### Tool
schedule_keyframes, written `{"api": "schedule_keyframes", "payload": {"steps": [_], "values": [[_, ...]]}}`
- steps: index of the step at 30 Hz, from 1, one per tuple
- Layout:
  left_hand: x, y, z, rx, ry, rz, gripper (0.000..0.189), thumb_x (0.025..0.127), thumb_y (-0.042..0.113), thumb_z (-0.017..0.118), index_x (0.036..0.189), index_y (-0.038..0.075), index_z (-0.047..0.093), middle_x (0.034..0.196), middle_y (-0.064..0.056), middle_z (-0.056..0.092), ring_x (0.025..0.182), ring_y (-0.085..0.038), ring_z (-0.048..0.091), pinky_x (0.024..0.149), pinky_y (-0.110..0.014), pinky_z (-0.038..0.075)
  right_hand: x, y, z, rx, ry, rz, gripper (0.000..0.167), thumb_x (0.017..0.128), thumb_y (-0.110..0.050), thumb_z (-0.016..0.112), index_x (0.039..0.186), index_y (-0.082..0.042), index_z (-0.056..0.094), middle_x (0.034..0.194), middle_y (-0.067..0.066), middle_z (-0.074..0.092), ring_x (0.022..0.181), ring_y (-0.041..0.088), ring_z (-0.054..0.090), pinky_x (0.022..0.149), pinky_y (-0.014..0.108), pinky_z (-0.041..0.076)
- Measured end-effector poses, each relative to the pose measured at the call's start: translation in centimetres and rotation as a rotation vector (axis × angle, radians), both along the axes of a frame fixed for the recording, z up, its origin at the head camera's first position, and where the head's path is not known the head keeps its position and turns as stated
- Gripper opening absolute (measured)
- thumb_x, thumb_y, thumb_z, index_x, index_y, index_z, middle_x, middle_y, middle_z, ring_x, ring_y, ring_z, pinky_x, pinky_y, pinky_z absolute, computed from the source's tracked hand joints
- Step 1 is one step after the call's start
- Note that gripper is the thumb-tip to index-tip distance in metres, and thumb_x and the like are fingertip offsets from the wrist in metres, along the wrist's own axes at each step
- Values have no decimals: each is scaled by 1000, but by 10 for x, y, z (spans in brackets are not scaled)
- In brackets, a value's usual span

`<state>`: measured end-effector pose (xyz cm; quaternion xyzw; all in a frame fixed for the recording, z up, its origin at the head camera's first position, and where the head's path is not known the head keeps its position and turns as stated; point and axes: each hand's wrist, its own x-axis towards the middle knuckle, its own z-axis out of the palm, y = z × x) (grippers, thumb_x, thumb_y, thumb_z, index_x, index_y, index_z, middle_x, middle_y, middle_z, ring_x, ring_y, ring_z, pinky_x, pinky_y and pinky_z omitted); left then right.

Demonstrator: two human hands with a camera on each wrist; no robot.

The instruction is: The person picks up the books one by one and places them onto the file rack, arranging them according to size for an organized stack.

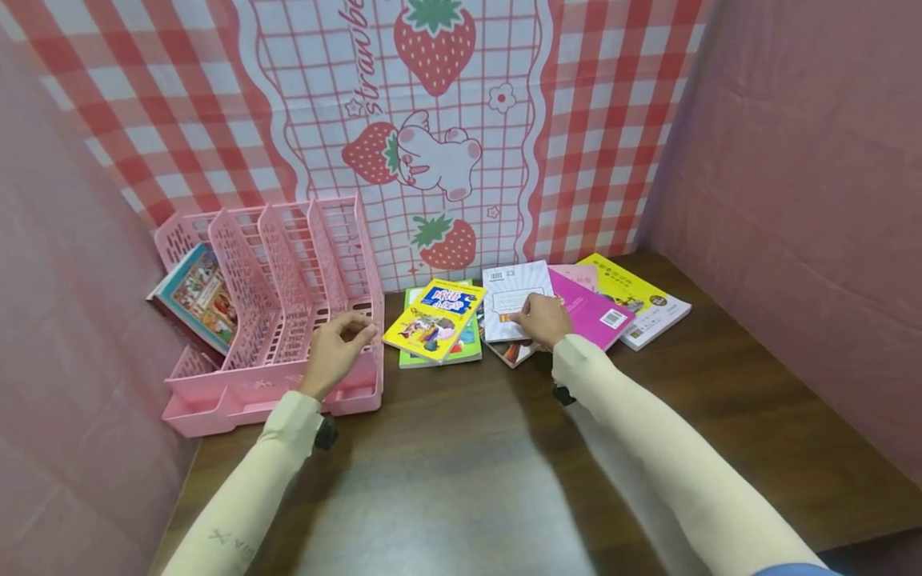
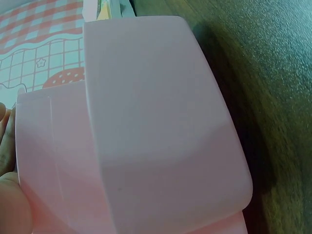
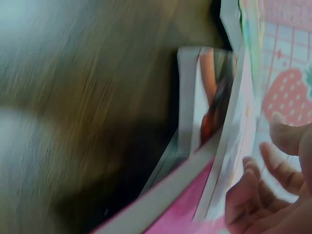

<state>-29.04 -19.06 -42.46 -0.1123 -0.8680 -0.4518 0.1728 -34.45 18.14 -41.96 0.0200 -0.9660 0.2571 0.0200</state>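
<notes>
My right hand [image 1: 546, 322] is over the lower right part of a white book [image 1: 515, 280]. In the right wrist view its thumb and loosely bent fingers [image 3: 282, 170] stand apart beside that book, gripping nothing; whether a fingertip touches the cover I cannot tell. Under the white book lie a dark-covered book [image 1: 513, 354] and a magenta book [image 1: 592, 310]. My left hand [image 1: 337, 352] is in front of the right end of a pink desktop file rack [image 1: 252, 386], fingers loosely bent with nothing held. The left wrist view shows the rack's smooth pink wall [image 2: 156, 107] close up, fingers at the left edge.
In the rack's left slot leans a blue-bordered book [image 1: 205, 300]. A yellow storybook [image 1: 435, 320] lies across a green book [image 1: 471, 348] between the hands. To the right are a pink book [image 1: 576, 276] and a yellow-and-white book [image 1: 634, 300]. A checked strawberry cloth [image 1: 497, 200] hangs behind the wooden table [image 1: 446, 480].
</notes>
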Motion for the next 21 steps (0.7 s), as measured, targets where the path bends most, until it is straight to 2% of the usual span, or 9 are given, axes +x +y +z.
{"api": "schedule_keyframes", "payload": {"steps": [3,6,10,16,21], "values": [[-1,0,0,-1,9,-1,15,98,19,73,107,7,73,98,-8,74,86,-22,67,75,-30,53,-1,16,-1,16,-57,-68,39,97,-35,70,102,3,64,93,17,66,88,31,62,81,47,53],[-1,0,0,-4,6,-5,15,97,18,73,106,7,74,98,-9,74,86,-22,66,75,-30,53,0,30,-3,44,-119,-128,55,96,-43,69,116,8,60,107,23,63,98,35,58,90,51,52],[-2,0,1,-22,-5,-10,15,97,19,73,107,6,74,98,-9,74,87,-23,66,77,-33,53,2,39,-6,96,-163,-156,72,93,-54,69,123,11,57,118,27,61,100,36,56,93,54,52],[-4,2,6,-21,-30,-34,18,98,20,73,107,5,73,100,-11,74,89,-25,66,78,-37,53,5,41,-2,133,-224,-167,74,93,-56,68,129,8,59,125,28,62,102,38,57,95,56,51],[-8,6,10,58,-64,-91,20,98,20,73,108,3,72,101,-14,74,89,-30,69,74,-31,57,4,41,5,97,-299,-162,71,95,-51,66,133,8,57,126,27,60,107,37,54,99,53,48]]}}
